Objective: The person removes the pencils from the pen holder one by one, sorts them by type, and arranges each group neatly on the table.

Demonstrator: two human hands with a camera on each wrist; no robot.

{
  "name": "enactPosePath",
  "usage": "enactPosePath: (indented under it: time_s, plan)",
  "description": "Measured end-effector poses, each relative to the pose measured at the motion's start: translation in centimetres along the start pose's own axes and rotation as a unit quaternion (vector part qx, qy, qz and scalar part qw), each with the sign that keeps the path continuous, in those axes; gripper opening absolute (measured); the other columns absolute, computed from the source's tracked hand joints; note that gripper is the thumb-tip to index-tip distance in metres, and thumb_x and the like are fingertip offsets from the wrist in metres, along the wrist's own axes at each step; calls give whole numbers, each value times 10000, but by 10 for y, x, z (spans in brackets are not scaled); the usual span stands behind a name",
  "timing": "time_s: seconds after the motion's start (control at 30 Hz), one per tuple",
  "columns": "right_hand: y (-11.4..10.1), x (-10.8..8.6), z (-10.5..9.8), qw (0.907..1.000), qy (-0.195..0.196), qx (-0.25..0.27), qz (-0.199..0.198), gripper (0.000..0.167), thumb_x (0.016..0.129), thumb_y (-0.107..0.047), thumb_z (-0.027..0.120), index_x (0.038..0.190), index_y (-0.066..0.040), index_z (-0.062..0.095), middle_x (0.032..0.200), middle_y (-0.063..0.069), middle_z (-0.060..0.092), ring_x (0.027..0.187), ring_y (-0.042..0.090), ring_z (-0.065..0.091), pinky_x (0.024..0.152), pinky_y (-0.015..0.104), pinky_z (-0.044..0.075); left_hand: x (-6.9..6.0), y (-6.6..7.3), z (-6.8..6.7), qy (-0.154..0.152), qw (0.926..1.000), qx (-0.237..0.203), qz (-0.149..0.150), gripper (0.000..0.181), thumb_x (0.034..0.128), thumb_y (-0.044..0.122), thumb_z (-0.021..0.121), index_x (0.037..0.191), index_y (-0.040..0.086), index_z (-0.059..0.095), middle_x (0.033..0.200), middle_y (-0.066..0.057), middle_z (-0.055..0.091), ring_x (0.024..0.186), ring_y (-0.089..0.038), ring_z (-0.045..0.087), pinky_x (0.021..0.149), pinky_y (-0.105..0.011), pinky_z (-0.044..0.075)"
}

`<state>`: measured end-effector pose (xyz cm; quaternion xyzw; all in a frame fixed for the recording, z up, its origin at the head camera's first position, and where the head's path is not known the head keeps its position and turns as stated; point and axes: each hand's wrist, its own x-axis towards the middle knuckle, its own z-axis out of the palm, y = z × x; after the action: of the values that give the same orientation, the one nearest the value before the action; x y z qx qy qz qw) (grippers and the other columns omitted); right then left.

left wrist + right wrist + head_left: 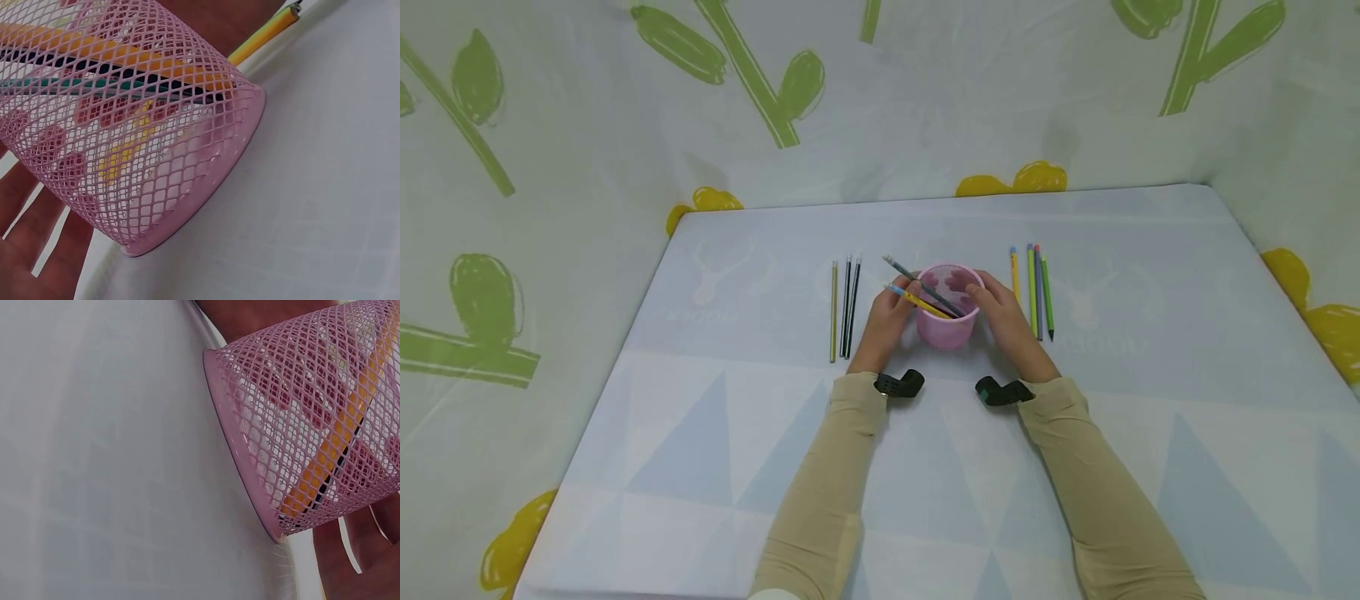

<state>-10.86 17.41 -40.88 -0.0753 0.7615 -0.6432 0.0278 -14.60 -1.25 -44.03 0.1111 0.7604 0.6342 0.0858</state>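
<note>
Both hands hold a pink mesh pencil cup (945, 335) from opposite sides. My left hand (883, 325) grips its left wall, and my right hand (1009, 323) grips the right, with the thumb at the rim. A yellow pencil (928, 306) and a dark green pencil (901, 267) lean out over the rim to the left; a black one shows beside them. Through the mesh in the left wrist view, the yellow pencil (150, 60) and darker ones reach down toward the solid base. In the right wrist view, fingers (362, 556) lie behind the cup (234, 437).
Left of the cup lie a gold pencil (833, 312) and two black pencils (852, 308). Several coloured pencils, among them a green pencil (1047, 300) and an orange one (1014, 273), lie to the right. A pale patterned cloth (685, 450) covers the table, with a leaf-printed curtain behind.
</note>
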Motion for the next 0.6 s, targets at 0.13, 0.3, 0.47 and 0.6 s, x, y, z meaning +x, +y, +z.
enactPosePath:
  time_s: [0.13, 0.3, 0.47, 0.6]
  plan:
    - [11, 4, -1, 10000, 5, 18, -44, 396, 957, -329, 359, 1289, -132, 446, 1242, 66, 513, 1196, 154, 399, 1016, 396, 261, -8, 15, -1, -116, 9998, -99, 102, 423, 927, 403, 418, 1277, 175, 484, 1275, -17, 490, 1103, -127, 476, 948, -328, 347]
    - [25, 9, -3, 9999, 64, 22, -77, 414, 940, -406, 373, 1266, -170, 471, 1227, 18, 522, 1174, 126, 416, 1015, 378, 264, -12, 21, -4, -300, 9989, -232, 285, 408, 941, 358, 404, 1293, 162, 468, 1292, -31, 476, 1117, -124, 473, 956, -313, 339]
    - [26, 9, -3, 9997, 144, -165, 93, 463, 929, -461, 360, 1274, -169, 459, 1257, -18, 487, 1187, 114, 391, 1022, 377, 250, -11, 16, -7, -411, 9961, -511, 595, 385, 950, 286, 404, 1291, 121, 472, 1287, -48, 483, 1132, -127, 470, 938, -283, 368]
    - [26, 8, -4, 9996, 145, -201, 143, 451, 929, -466, 353, 1267, -190, 466, 1238, -22, 505, 1181, 104, 397, 1021, 376, 251, -9, 13, -6, -624, 9899, -955, 837, 379, 946, 181, 395, 1294, 42, 453, 1311, -116, 451, 1192, -157, 421, 950, -279, 360]
